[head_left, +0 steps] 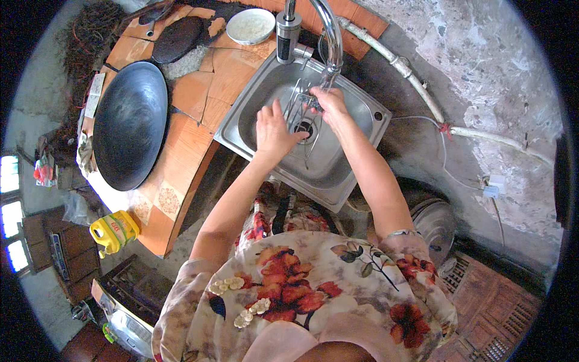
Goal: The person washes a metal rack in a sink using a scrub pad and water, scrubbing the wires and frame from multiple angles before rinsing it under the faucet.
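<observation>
In the steel sink (253, 114), my right hand (330, 102) is under the tap (333, 42), and water runs onto it. Its fingers close on a small dark, mesh-like pad (311, 102), perhaps a scourer; its exact kind is hard to tell. My left hand (274, 131) hovers just to the left over the basin, fingers spread and holding nothing. Between the hands are thin shiny wire-like lines (292, 113), which may be a metal rack or streaks of water. Below them shows the dark drain (304, 128).
Left of the sink, a tiled counter (187, 145) holds a large black wok (131, 125), a dark round lid (178, 39) and a white bowl (250, 26). A yellow jug (114, 233) stands by its near corner. A white pipe (416, 81) runs along the right wall.
</observation>
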`<state>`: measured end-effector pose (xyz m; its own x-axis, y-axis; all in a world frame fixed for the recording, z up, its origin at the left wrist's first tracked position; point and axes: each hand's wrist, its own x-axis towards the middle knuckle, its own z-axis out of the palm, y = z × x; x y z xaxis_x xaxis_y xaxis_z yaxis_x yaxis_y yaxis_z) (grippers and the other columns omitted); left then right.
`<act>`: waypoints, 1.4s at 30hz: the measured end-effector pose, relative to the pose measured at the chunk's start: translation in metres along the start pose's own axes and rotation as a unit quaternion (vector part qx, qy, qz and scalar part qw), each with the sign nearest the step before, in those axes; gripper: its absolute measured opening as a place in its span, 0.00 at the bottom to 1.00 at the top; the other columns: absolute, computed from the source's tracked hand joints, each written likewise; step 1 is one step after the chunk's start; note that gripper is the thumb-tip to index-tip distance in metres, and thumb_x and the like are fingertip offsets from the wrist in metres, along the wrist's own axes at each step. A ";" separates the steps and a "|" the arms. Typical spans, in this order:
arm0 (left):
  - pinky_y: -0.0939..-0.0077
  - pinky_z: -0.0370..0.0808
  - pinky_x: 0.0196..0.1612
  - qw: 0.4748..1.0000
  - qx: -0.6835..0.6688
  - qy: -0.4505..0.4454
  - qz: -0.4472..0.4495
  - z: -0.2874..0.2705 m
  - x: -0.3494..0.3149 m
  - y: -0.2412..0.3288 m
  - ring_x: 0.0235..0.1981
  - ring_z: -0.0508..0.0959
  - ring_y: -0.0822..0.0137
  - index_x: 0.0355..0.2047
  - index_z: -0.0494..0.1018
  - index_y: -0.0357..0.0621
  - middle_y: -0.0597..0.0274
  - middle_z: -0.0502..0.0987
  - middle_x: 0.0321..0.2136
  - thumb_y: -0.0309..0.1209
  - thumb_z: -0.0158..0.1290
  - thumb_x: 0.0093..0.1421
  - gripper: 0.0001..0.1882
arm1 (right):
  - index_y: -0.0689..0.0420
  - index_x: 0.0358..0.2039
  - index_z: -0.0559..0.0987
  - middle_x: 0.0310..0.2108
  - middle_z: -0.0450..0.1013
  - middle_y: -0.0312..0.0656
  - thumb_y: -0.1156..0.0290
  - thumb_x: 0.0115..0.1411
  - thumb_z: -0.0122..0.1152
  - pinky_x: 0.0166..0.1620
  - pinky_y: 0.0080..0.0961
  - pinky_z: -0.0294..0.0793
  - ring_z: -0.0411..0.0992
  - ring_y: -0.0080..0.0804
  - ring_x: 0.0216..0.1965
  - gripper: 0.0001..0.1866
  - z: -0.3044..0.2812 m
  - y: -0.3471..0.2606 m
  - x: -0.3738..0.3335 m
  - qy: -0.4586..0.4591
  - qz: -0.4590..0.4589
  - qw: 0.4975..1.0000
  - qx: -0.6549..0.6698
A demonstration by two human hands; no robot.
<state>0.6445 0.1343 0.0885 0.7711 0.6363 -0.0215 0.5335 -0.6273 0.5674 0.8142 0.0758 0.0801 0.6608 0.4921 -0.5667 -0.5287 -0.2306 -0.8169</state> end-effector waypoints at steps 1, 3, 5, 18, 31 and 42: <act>0.60 0.71 0.50 1.000 -0.026 0.011 0.009 0.002 0.004 0.008 0.49 0.70 0.45 0.64 0.36 0.36 0.40 0.69 0.44 0.39 0.71 0.36 0.65 | 0.62 0.29 0.76 0.25 0.76 0.43 0.70 0.58 0.59 0.14 0.20 0.67 0.74 0.32 0.19 0.08 0.004 -0.002 -0.004 -0.013 -0.003 1.000 0.022; 0.61 0.76 0.43 0.995 -0.082 0.048 0.031 0.015 0.018 0.012 0.42 0.76 0.51 0.65 0.36 0.41 0.45 0.72 0.42 0.37 0.73 0.35 0.67 | 0.61 0.29 0.76 0.25 0.76 0.42 0.68 0.57 0.60 0.15 0.21 0.67 0.74 0.31 0.19 0.08 0.009 -0.008 -0.005 -0.034 0.000 0.999 -0.021; 0.68 0.77 0.33 0.954 -0.271 -0.121 -0.032 0.012 0.035 0.004 0.32 0.78 0.56 0.66 0.33 0.48 0.47 0.73 0.38 0.33 0.71 0.37 0.66 | 0.60 0.27 0.76 0.25 0.76 0.41 0.66 0.56 0.61 0.15 0.21 0.67 0.74 0.29 0.20 0.10 0.005 -0.009 -0.004 -0.065 -0.006 0.995 -0.070; 0.81 0.76 0.20 0.624 -0.735 -0.213 -0.160 0.055 0.034 -0.013 0.23 0.79 0.67 0.65 0.26 0.73 0.55 0.70 0.53 0.21 0.41 0.64 0.43 | 0.63 0.37 0.77 0.25 0.74 0.37 0.66 0.52 0.67 0.26 0.22 0.72 0.70 0.22 0.23 0.16 -0.063 0.002 0.012 -0.045 -0.254 0.939 -0.227; 0.90 0.53 0.14 0.591 -0.783 -0.115 -0.155 0.061 0.023 0.010 0.14 0.57 0.82 0.64 0.50 0.62 0.60 0.75 0.42 0.21 0.40 0.64 0.30 | 0.59 0.36 0.78 0.32 0.71 0.47 0.79 0.48 0.61 0.41 0.34 0.72 0.72 0.46 0.36 0.12 -0.035 0.000 0.002 -0.022 -0.527 0.737 -0.422; 0.92 0.55 0.14 0.589 -0.797 -0.073 -0.113 0.060 0.011 0.000 0.15 0.58 0.84 0.65 0.48 0.60 0.55 0.73 0.49 0.21 0.40 0.64 0.32 | 0.58 0.35 0.77 0.33 0.72 0.48 0.76 0.48 0.62 0.40 0.37 0.71 0.71 0.47 0.38 0.11 -0.025 0.007 0.011 -0.068 -0.514 0.739 -0.431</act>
<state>0.6734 0.1145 0.0386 0.8267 0.5044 -0.2494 -0.2852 0.7577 0.5870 0.8311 0.0584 0.0651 0.3865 0.8456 0.3682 0.7889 -0.0963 -0.6070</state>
